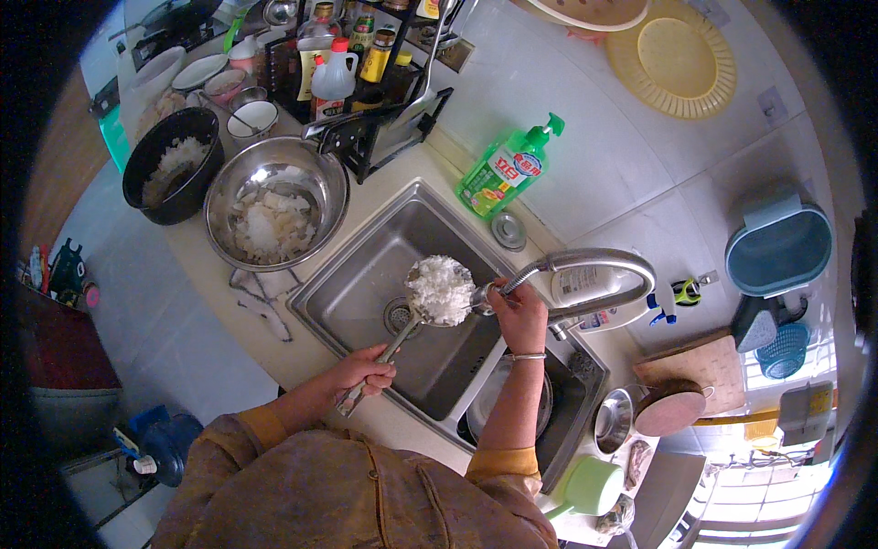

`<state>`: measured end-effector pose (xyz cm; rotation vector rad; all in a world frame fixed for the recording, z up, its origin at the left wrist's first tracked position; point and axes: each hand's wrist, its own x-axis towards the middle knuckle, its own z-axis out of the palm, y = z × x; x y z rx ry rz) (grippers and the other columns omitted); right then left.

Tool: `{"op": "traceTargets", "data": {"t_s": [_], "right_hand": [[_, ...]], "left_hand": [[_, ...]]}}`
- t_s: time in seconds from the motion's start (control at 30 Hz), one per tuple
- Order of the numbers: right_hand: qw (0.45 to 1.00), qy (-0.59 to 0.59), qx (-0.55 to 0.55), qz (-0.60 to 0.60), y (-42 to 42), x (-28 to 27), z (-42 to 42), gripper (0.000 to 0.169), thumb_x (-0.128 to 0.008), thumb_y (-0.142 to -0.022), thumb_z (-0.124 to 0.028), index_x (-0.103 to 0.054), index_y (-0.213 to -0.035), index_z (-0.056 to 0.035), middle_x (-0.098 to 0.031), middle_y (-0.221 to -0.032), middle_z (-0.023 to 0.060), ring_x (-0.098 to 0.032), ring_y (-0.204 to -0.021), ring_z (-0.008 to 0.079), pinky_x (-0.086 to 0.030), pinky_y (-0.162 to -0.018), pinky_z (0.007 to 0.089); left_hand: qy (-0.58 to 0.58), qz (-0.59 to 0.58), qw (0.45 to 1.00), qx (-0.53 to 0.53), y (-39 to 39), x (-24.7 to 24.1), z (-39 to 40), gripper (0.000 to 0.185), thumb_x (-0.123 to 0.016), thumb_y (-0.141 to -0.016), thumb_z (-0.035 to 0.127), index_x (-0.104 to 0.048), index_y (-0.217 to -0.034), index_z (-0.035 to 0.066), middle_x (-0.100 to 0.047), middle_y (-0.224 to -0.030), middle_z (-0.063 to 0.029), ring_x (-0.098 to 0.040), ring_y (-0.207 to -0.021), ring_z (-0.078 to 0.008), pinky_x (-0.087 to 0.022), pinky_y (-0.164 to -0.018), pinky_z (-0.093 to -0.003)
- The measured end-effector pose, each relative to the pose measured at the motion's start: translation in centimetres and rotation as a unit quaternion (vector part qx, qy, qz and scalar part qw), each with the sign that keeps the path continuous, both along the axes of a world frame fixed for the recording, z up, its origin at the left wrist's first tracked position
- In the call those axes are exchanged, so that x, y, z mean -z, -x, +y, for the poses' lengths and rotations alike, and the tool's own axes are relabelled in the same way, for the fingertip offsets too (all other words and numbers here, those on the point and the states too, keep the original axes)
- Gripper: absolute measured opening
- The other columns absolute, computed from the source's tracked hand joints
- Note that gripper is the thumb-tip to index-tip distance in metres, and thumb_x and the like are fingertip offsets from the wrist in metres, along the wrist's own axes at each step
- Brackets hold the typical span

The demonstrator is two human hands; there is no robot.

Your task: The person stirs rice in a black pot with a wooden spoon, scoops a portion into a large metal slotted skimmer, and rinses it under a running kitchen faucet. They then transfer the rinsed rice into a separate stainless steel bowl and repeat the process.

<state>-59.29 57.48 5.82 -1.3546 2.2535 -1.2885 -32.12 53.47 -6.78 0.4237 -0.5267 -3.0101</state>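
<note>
My left hand [363, 374] grips the handle of a metal ladle [392, 346], held above the left basin of a steel double sink [346, 274]. White cooked rice [442, 289] is heaped on the ladle and hides most of its head. My right hand [518, 309] is closed around the spray head of the pull-down faucet [597, 257], close to the rice. Running water cannot be made out. A drain [398, 316] shows partly behind the ladle. On the counter to the left, a steel bowl [329, 192] holds pale pieces and white rice.
Beside the steel bowl stands a black pot [212, 154] with rice inside. A cloth [264, 302] lies at the counter edge. Behind the sink are a green dish-soap bottle [507, 168] and a condiment rack [363, 147]. Round metal ware [490, 405] sits in the right basin, near a green dipper [595, 486].
</note>
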Motion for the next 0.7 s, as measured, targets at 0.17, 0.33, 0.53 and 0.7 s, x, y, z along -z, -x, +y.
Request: {"op": "traceTargets", "data": {"t_s": [0.17, 0.33, 0.53, 0.7], "right_hand": [[0.992, -0.026, 0.033, 0.119, -0.3, -0.7, -0.2, 0.023, -0.069, -0.072, -0.013, -0.065, -0.093, -0.0055, -0.057, -0.075, 0.0059, -0.057, -0.063, 0.0134, -0.046, -0.06, 0.0261], [0.989, 0.046, 0.07, 0.122, -0.6, 0.8, -1.3, 0.022, -0.07, -0.068, -0.011, -0.064, -0.089, -0.0086, -0.056, -0.072, 0.0069, -0.054, -0.061, 0.0191, -0.045, -0.058, 0.0303], [0.996, 0.063, 0.051, 0.048, -0.9, 1.1, -1.2, 0.022, -0.07, -0.069, -0.01, -0.064, -0.091, -0.0082, -0.057, -0.074, 0.0075, -0.056, -0.062, 0.0197, -0.046, -0.059, 0.0308], [0.995, -0.02, 0.048, 0.088, 0.0, 0.0, -0.2, 0.023, -0.069, -0.073, -0.014, -0.066, -0.094, -0.0065, -0.059, -0.079, 0.005, -0.059, -0.066, 0.012, -0.048, -0.064, 0.0256]], "left_hand": [[0.003, 0.003, 1.0, -0.003, 0.1, 0.1, 0.1, 0.025, -0.046, -0.089, 0.004, -0.041, -0.11, 0.016, -0.04, -0.074, 0.0016, -0.034, -0.051, -0.0022, -0.027, -0.04, -0.0177], [0.033, -0.024, 0.999, 0.008, 0.2, -1.0, 0.0, 0.015, -0.047, -0.089, 0.006, -0.04, -0.098, 0.015, -0.039, -0.07, 0.0024, -0.033, -0.05, -0.0025, -0.026, -0.04, -0.0184], [0.028, -0.009, 1.0, 0.004, 0.2, -1.3, 0.1, 0.017, -0.049, -0.088, 0.006, -0.04, -0.1, 0.015, -0.039, -0.07, 0.0025, -0.033, -0.05, -0.0023, -0.026, -0.04, -0.0188], [0.024, -0.02, 1.0, -0.001, 0.2, -1.7, 0.1, 0.02, -0.05, -0.087, 0.004, -0.04, -0.101, 0.016, -0.039, -0.071, 0.002, -0.034, -0.051, -0.0021, -0.026, -0.041, -0.0181]]}}
